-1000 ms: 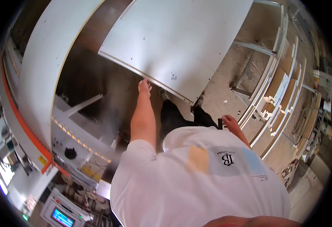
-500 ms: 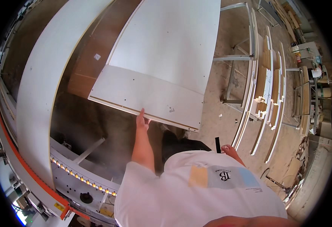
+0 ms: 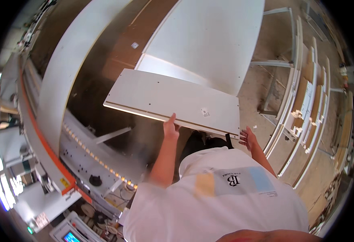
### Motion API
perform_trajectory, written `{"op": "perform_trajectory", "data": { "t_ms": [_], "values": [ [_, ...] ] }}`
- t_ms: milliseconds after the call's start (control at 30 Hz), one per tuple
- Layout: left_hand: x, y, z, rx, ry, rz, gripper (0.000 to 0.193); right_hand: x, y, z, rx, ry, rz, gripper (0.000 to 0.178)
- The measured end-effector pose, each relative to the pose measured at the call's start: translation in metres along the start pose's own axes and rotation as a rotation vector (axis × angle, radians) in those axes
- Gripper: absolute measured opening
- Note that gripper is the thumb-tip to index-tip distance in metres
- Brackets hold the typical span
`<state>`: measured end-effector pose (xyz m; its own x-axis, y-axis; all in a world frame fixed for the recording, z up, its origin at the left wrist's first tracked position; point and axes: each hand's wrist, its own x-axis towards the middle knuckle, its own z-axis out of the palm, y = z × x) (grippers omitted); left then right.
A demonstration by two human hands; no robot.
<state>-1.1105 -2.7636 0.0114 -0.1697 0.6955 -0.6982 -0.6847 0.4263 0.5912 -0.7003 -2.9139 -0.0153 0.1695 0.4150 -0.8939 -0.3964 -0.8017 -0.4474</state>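
Note:
A white, narrow rectangular board (image 3: 177, 99) with small holes, a brown groove along its near edge and a small label lies level before me. My left hand (image 3: 171, 127) is closed on its near edge, thumb on top; the fingers underneath are mostly hidden. My right hand (image 3: 248, 139) is beside the board's near right corner with fingers spread and nothing visible in it. A short black strip (image 3: 228, 140) stands between that corner and my shirt; what it is attached to cannot be made out. Behind, a larger white panel (image 3: 213, 44) extends away from me.
On the left, a long curved-looking white panel (image 3: 70, 56) lies along a machine with an orange edge (image 3: 43, 141) and a row of yellow-lit rollers (image 3: 100, 159). A brown board (image 3: 138, 34) lies beyond. Stacked boards (image 3: 306, 101) and a metal frame (image 3: 271, 63) stand right.
The narrow board has come away from the larger panel, opening a gap on its left side. My right hand has risen from beside my body to the board's right corner, fingers now spread.

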Motion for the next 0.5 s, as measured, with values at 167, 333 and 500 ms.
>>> {"op": "perform_trajectory", "data": {
  "t_ms": [167,333,500],
  "values": [
    [-0.097,0.001,-0.042,-0.116,0.075,0.094,0.029,0.002,-0.035,0.038,-0.307,-0.142,0.042,0.069],
    [-0.161,-0.015,-0.092,-0.269,0.03,0.309,0.041,0.044,-0.032,0.088,-0.256,-0.309,-0.145,0.067],
    [-0.203,-0.046,-0.148,-0.507,-0.039,0.413,0.048,0.004,-0.051,0.176,-0.478,-0.22,-0.277,0.064]
  ]
}}
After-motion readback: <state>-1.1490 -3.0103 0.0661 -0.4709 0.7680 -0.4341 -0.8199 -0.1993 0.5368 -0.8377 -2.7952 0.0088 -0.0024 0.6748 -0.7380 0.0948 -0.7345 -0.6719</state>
